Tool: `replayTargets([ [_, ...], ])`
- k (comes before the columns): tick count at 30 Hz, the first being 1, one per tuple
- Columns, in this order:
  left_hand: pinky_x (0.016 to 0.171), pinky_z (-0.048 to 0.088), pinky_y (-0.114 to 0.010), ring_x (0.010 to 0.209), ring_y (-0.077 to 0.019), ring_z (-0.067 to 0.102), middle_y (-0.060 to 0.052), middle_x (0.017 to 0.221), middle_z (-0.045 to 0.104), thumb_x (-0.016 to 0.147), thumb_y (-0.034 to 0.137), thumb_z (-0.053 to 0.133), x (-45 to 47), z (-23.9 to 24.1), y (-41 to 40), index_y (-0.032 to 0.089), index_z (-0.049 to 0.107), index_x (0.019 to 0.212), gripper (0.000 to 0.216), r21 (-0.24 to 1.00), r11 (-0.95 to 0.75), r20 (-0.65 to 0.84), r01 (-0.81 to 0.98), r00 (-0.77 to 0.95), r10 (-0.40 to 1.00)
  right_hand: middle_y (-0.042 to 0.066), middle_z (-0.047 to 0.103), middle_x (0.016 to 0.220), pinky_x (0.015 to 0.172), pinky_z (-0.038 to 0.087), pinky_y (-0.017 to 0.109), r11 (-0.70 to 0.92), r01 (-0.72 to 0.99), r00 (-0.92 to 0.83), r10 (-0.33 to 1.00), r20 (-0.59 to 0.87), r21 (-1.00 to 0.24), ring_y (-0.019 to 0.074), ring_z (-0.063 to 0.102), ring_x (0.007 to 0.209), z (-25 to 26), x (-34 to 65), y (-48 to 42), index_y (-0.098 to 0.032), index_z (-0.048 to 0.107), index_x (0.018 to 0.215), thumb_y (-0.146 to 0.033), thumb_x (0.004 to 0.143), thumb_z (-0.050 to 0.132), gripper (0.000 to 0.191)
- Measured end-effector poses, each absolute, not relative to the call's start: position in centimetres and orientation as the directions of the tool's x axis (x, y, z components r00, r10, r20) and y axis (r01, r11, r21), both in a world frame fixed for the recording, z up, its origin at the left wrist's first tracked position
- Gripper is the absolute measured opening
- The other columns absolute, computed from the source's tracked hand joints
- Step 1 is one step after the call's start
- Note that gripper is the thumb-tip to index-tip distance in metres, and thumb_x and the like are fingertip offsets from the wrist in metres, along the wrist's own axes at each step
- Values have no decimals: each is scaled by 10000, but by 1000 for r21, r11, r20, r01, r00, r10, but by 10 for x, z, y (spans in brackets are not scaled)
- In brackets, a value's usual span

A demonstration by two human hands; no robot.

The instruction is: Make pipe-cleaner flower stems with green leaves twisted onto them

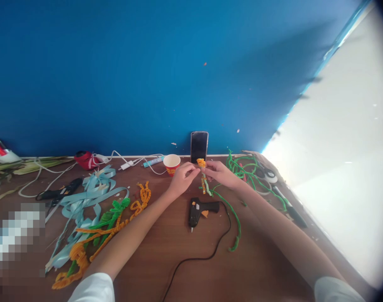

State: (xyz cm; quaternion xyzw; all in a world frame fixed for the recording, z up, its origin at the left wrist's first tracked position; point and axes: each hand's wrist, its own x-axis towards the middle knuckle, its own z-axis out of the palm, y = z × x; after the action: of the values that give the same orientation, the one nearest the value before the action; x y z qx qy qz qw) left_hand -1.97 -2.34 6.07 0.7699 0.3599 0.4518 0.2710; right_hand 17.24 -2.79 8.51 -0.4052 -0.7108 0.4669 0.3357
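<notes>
Both hands meet above the brown table [185, 268], just in front of a phone. My left hand [182, 179] pinches a small orange pipe-cleaner flower [201, 162] from the left. My right hand [221, 174] grips the same piece from the right, where its orange and green stem [204, 184] hangs down. A long green pipe cleaner [233, 218] trails from the stem across the table. A black hot glue gun [199, 209] lies just below the hands, its black cord [204, 256] running toward me.
A phone [199, 147] leans upright against the blue wall, a red and white paper cup [171, 163] beside it. Light blue ribbons [90, 195], orange pipe cleaners [115, 226], black scissors [57, 193] and white cables [134, 161] lie left. Green wire tangle [251, 174] sits right.
</notes>
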Motion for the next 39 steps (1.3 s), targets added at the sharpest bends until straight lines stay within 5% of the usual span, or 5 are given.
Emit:
replayTargets([
  [18,783,442,-278,836,-152,579,-59,866,635,910,351,488,-27,57,-15,156,610,739,287,736,-620,506,270,388,770,-4,590,670,626,422,268,109,149,-521,853,16,-983,122,548,623,85,178,-24,-163,564,850,-545,791,616,390],
  [39,792,466,-288,875,-163,606,-75,913,660,901,359,503,-28,61,-16,154,653,742,300,753,-606,479,257,419,772,-15,593,622,614,407,270,171,222,-515,856,34,-960,121,556,587,83,183,-18,-169,537,762,-598,829,538,434],
])
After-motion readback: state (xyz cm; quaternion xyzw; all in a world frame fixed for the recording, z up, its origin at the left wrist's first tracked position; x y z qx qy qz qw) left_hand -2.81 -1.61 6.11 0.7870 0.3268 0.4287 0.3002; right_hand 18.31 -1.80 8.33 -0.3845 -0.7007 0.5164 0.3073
